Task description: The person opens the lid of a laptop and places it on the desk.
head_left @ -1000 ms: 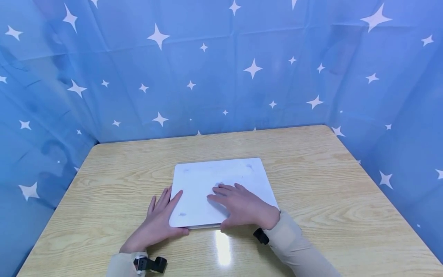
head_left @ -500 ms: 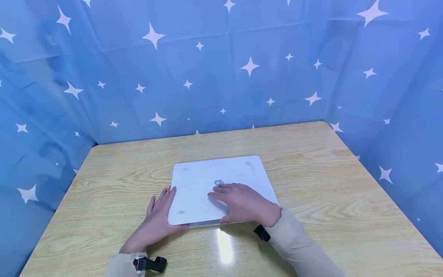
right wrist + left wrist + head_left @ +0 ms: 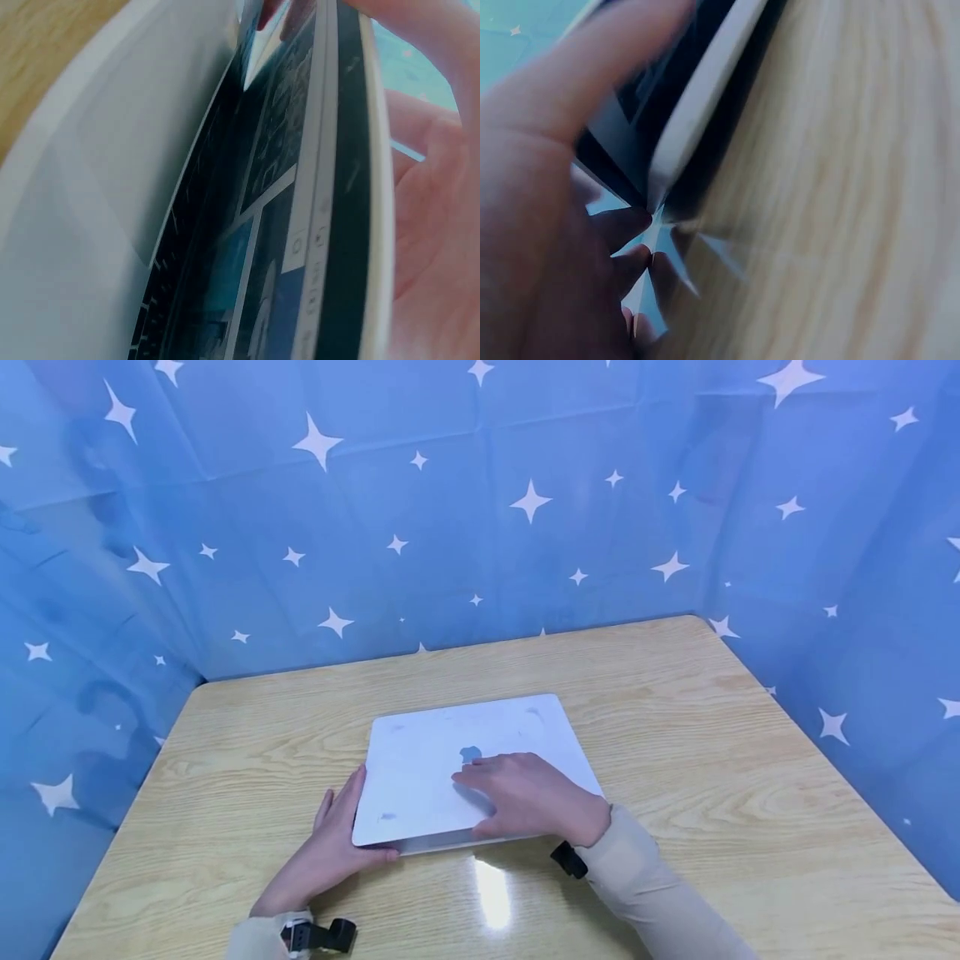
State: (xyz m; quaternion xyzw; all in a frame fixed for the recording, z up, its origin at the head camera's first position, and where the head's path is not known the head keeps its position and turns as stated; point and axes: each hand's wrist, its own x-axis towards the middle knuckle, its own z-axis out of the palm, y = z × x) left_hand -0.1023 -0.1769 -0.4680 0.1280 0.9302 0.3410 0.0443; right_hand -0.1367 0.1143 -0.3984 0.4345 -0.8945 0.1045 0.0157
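A silver laptop (image 3: 420, 760) lies on the wooden table with its lid raised slightly, leaving a narrow gap along the front. My right hand (image 3: 525, 797) grips the lid's front edge, fingers lying over the top near the dark logo (image 3: 470, 754) and thumb at the underside. In the right wrist view the lit screen (image 3: 277, 300) faces the palm rest (image 3: 90, 217). At the laptop's front left corner, my left hand (image 3: 330, 839) holds the base, fingers along the left side and thumb on the front. The left wrist view shows that thumb (image 3: 592, 75) close to the base edge (image 3: 705, 90).
The wooden table (image 3: 697, 760) extends around the laptop, with a light reflection (image 3: 492, 893) near the front. A blue curtain with white stars (image 3: 450, 527) hangs behind and at both sides. Black straps with small devices (image 3: 322, 935) sit at both wrists.
The lid's front edge has risen, and the gap below it has widened. My left fingers have slid off the lid's top to the side. The right hand stays on the lid; the view has shifted slightly.
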